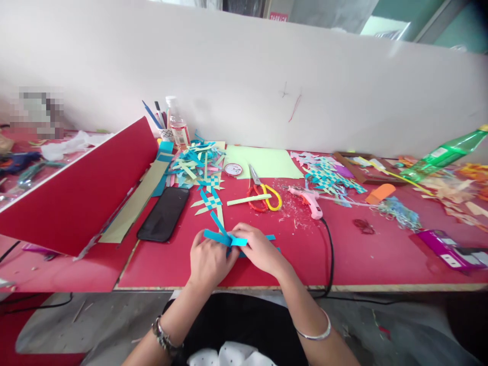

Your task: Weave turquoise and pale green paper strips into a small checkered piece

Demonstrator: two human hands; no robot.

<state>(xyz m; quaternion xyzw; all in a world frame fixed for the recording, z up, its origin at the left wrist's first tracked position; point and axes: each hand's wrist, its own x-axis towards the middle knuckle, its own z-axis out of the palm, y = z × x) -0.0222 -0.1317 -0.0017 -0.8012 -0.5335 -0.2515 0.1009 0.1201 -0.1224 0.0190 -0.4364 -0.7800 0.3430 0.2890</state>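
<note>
Both my hands meet over the red table near its front edge, with blue paper strips (pixel 218 237) between them. My left hand (pixel 211 259) has its fingers closed around the strips from the left. From the right, my right hand (pixel 259 249) pinches a short folded strip end (pixel 239 242). Some strip ends stick up, and others poke out beyond my right fingers; the lower part is hidden by my hands. Just past my hands lies a woven blue and pale-green paper piece (pixel 209 202). Scissors (pixel 263 190) with one red and one yellow handle lie beyond, a pale strip (pixel 248 200) across them.
A black phone (pixel 163 214) and an upright red board (pixel 84 188) are at left. Cut strips (pixel 198 162) pile up behind. At right are a pink glue gun (pixel 310 199) with a black cord, woven pieces (pixel 331 175), a green bottle (pixel 438 157) and a purple power strip (pixel 450 251).
</note>
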